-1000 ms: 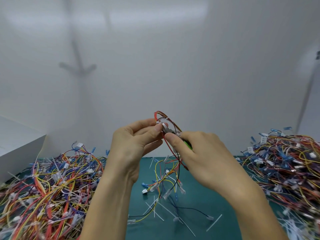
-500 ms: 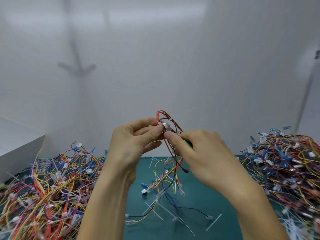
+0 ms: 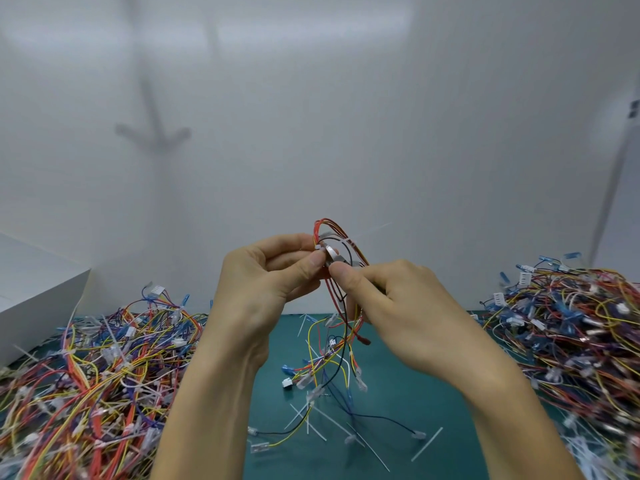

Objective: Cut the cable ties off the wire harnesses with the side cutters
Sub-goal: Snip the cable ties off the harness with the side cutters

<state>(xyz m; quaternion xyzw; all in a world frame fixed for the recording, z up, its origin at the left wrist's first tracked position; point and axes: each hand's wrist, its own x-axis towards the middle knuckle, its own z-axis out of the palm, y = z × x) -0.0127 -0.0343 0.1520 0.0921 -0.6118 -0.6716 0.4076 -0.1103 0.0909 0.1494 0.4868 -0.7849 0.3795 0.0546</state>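
I hold a wire harness (image 3: pixel 337 344) of red, yellow, black and blue wires up over the green mat (image 3: pixel 408 393). My left hand (image 3: pixel 266 282) pinches its top loop between thumb and fingers. My right hand (image 3: pixel 398 306) grips the side cutters (image 3: pixel 335 258), whose metal jaws sit at the loop beside a white cable tie (image 3: pixel 348 241). The cutter handles are hidden in my right palm. The harness's loose ends and connectors hang down onto the mat.
A big heap of harnesses (image 3: pixel 90 382) lies at the left, another heap (image 3: pixel 575 341) at the right. Cut white tie strips (image 3: pixel 346 431) are scattered on the mat between my forearms. A white box (image 3: pixel 38 292) stands at the far left, a white wall behind.
Both hands and the harness have risen slightly. The green cutter handle visible before is now hidden in my right hand, and the tie's tail sticks out to the right.
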